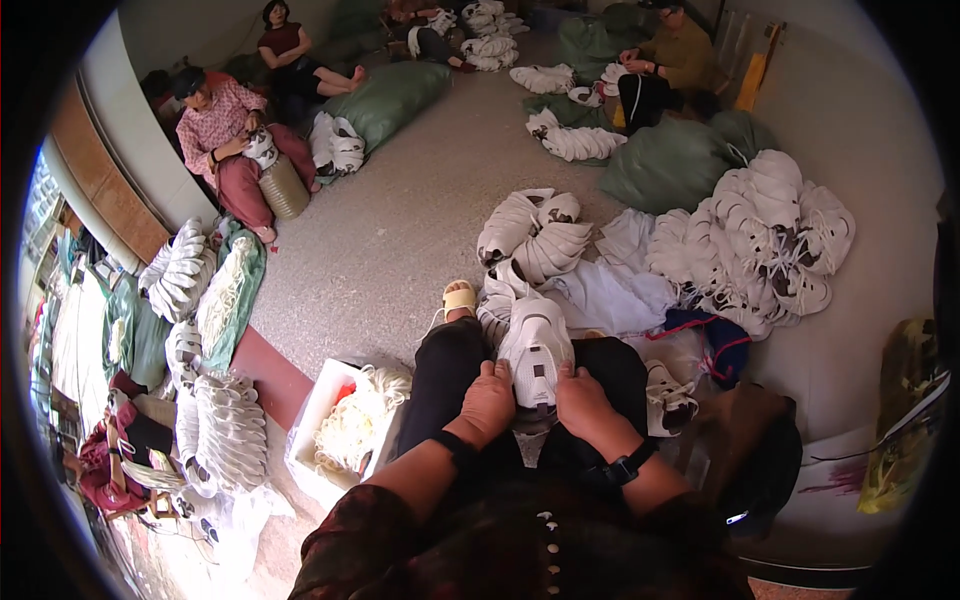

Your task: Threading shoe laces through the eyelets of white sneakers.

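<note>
Both hands on a white shoe (536, 350) propped on the lap, toe pointing away. Left hand (489, 396) and right hand (582, 399) gripping its near end from either side, fingers curled round it. Box of white laces (350, 425) just left, shoe heaps (755, 240) on the floor ahead.

White shoe upper (537, 350) looks smooth, matt leather (maybe synthetic); floor (380, 240) rough.
</note>
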The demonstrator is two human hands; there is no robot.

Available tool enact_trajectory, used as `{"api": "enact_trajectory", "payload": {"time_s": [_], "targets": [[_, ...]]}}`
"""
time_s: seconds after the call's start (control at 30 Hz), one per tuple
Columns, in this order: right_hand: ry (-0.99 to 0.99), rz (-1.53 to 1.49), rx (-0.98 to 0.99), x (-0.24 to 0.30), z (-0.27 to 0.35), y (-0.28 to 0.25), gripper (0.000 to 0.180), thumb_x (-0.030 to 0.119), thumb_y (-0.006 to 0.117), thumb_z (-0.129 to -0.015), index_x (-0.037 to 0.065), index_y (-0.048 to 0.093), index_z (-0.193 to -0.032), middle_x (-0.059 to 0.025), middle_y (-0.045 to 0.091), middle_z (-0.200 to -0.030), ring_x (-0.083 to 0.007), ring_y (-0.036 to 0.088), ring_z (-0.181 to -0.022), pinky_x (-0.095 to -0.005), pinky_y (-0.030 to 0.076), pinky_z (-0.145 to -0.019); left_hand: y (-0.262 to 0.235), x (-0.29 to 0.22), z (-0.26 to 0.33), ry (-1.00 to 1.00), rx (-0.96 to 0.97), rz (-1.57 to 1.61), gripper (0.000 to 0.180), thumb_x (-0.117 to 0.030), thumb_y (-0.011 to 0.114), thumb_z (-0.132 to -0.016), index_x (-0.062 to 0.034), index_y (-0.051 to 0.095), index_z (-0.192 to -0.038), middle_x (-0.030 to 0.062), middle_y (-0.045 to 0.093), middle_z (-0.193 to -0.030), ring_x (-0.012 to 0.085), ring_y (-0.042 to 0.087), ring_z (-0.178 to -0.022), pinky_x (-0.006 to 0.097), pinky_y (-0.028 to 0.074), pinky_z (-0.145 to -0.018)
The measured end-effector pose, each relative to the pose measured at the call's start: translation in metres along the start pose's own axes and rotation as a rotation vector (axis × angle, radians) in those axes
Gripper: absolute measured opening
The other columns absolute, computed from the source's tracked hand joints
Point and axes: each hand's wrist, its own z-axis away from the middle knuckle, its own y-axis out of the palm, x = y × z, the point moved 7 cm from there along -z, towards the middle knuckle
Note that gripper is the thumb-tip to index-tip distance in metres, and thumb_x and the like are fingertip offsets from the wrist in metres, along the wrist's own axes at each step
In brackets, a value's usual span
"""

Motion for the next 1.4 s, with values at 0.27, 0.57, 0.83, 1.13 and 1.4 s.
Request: {"api": "enact_trajectory", "payload": {"time_s": [0.27,0.57,0.83,1.13,1.4], "targets": [[-0.07,0.233,0.052,0.0,-0.001,-0.002,0.038,0.006,0.047,-0.076,-0.011,0.049,-0.11,-0.0233,0.056,-0.088,-0.036,0.056,-0.083,-0.0467,0.041,-0.08,0.014,-0.009,-0.001,0.03,0.044,-0.075,0.035,-0.005,0.047,-0.077,0.0123,0.041,-0.107,0.0285,0.051,-0.095,0.036,0.061,-0.074,0.039,0.052,-0.06],[-0.135,-0.057,-0.031,-0.007,0.007,-0.024,0.037,0.006,0.06,-0.074,-0.002,0.053,-0.109,-0.0176,0.054,-0.1,-0.0306,0.05,-0.097,-0.0401,0.038,-0.086,-0.045,0.006,0.015,0.152,0.096,0.318,0.022,-0.006,0.056,-0.075,0.0059,0.057,-0.094,0.0201,0.06,-0.083,0.0275,0.063,-0.071,0.032,0.051,-0.062],[0.232,-0.628,-0.322,-0.088,0.014,-0.011,0.023,-0.003,0.054,-0.074,-0.001,0.056,-0.097,-0.0096,0.056,-0.09,-0.0182,0.053,-0.085,-0.0297,0.042,-0.079,0.04,0.333,0.114,-0.788,-0.296,0.392,0.016,-0.01,0.055,-0.077,0.0007,0.066,-0.082,0.0145,0.063,-0.065,0.0263,0.063,-0.062,0.036,0.049,-0.061],[0.073,-0.301,-0.271,-0.044,-0.004,-0.029,0.018,-0.005,0.059,-0.067,0.0,0.055,-0.084,-0.0128,0.052,-0.085,-0.0272,0.053,-0.082,-0.0334,0.041,-0.077,0.1,0.379,0.144,-1.181,-0.307,0.913,0.026,-0.007,0.058,-0.081,-0.0019,0.057,-0.106,0.0041,0.057,-0.071,0.011,0.054,-0.055,0.024,0.043,-0.045],[0.094,-0.207,-0.22,-0.034,-0.006,-0.031,0.02,-0.003,0.06,-0.066,0.001,0.055,-0.085,-0.0136,0.05,-0.087,-0.029,0.051,-0.084,-0.0352,0.04,-0.076,0.095,0.386,0.142,-1.198,-0.196,0.796,0.011,-0.011,0.065,-0.078,-0.0022,0.061,-0.082,0.0035,0.058,-0.063,0.0102,0.053,-0.05,0.023,0.042,-0.043]]}}
